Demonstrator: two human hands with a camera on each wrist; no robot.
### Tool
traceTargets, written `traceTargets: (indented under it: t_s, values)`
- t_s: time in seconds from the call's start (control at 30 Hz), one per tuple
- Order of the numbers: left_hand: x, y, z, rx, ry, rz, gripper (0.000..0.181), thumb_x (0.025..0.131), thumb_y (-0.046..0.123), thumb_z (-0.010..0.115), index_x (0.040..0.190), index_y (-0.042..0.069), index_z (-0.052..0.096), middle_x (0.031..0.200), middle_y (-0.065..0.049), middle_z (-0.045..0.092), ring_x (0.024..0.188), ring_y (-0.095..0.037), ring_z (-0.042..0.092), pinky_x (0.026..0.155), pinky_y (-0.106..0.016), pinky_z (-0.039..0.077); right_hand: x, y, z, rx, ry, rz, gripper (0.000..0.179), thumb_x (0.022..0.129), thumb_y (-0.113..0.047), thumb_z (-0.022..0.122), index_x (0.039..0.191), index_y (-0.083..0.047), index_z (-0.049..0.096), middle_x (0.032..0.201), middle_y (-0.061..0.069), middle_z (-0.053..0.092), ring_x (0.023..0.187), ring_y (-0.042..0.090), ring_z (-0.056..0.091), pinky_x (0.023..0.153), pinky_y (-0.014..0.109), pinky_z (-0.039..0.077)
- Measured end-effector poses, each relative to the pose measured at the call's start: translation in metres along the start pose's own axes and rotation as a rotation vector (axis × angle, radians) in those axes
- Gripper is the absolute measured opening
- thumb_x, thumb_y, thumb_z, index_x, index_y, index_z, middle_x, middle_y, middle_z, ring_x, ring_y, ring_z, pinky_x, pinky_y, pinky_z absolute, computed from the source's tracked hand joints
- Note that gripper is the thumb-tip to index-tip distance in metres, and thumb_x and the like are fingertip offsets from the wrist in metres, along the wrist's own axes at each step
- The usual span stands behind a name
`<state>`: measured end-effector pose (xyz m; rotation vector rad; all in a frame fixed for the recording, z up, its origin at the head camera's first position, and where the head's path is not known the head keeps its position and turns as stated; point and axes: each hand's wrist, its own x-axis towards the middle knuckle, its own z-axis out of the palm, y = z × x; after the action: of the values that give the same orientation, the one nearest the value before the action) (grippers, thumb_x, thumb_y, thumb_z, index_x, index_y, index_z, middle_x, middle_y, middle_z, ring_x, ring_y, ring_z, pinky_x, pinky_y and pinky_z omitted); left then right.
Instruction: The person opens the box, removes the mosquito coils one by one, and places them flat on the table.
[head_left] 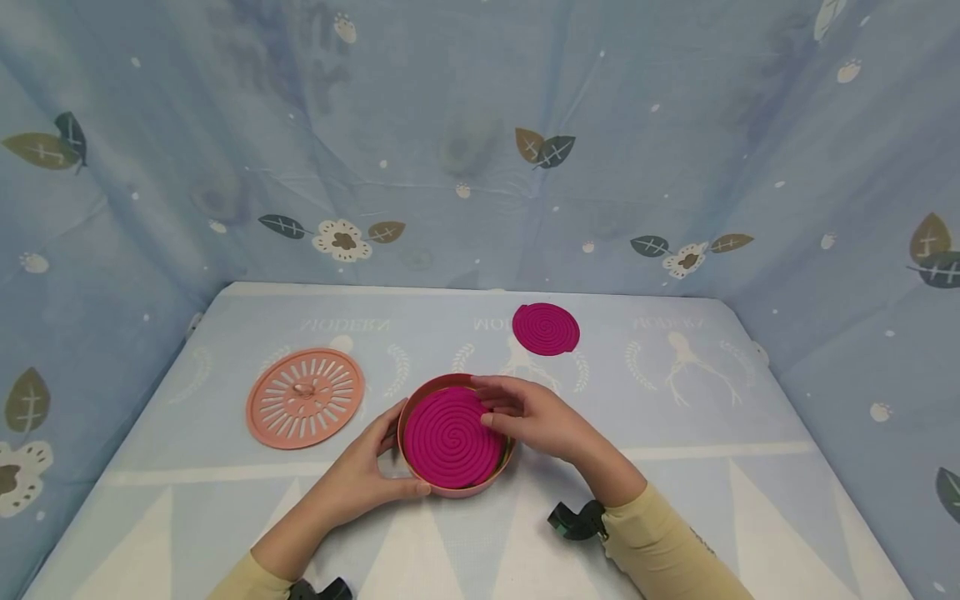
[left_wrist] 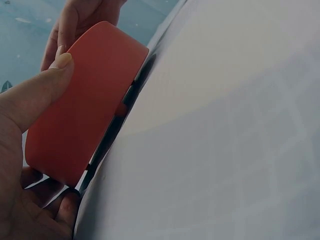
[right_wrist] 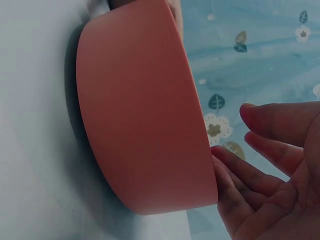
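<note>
A round coral-pink mosquito coil holder (head_left: 457,492) sits on the table in front of me. Inside its rim lies a magenta mosquito coil (head_left: 453,437). My left hand (head_left: 363,475) grips the holder's left side, thumb at the near rim and fingers around the outer wall. In the left wrist view, the thumb (left_wrist: 59,65) presses near the rim's edge and fingertips curl under the lower end. My right hand (head_left: 528,417) is at the right rim, its thumb over the coil's edge. The right wrist view has loose fingers (right_wrist: 245,175) right at the rim, thumb raised apart.
To the left, a slotted coral-pink lid (head_left: 305,398) with a small raised piece at its centre lies flat. A second magenta mosquito coil (head_left: 546,328) lies farther back, right of centre. A patterned blue curtain (head_left: 465,167) hangs behind and beside the cloth-covered table (head_left: 675,517).
</note>
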<state>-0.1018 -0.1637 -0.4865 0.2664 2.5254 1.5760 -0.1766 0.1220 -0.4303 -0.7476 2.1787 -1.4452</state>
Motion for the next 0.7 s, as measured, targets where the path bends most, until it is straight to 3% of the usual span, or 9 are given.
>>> traceTargets:
  t_s: [0.33, 0.5, 0.7]
  values:
    - [-0.0007, 0.0013, 0.0003, -0.011, 0.003, 0.007, 0.115, 0.061, 0.051, 0.092, 0.155, 0.028, 0.029, 0.152, 0.005, 0.038, 0.128, -0.018, 0.051, 0.110, -0.041, 0.038, 0.0015, -0.0003, 0.0001, 0.118, 0.055, -0.020, 0.052, 0.094, -0.010, 0.068, 0.144, -0.010, 0.051, 0.132, 0.012, 0.060, 0.119, 0.025, 0.059, 0.096, 0.033, 0.051]
    - [-0.0005, 0.0016, 0.0002, -0.010, 0.005, 0.016, 0.115, 0.062, 0.051, 0.092, 0.155, 0.028, 0.029, 0.152, 0.005, 0.038, 0.127, -0.018, 0.052, 0.110, -0.041, 0.038, 0.0024, -0.0008, 0.0008, 0.171, 0.128, 0.001, 0.048, 0.094, -0.013, 0.069, 0.140, -0.015, 0.055, 0.129, 0.011, 0.061, 0.115, 0.024, 0.061, 0.093, 0.034, 0.053]
    - [0.0003, 0.0018, 0.0005, -0.012, 0.010, 0.015, 0.114, 0.061, 0.052, 0.092, 0.154, 0.030, 0.030, 0.151, 0.008, 0.038, 0.127, -0.016, 0.052, 0.109, -0.040, 0.039, 0.0037, 0.0008, 0.0043, 0.364, 0.172, 0.028, 0.047, 0.092, -0.015, 0.071, 0.137, -0.014, 0.056, 0.129, 0.015, 0.059, 0.113, 0.029, 0.062, 0.086, 0.035, 0.056]
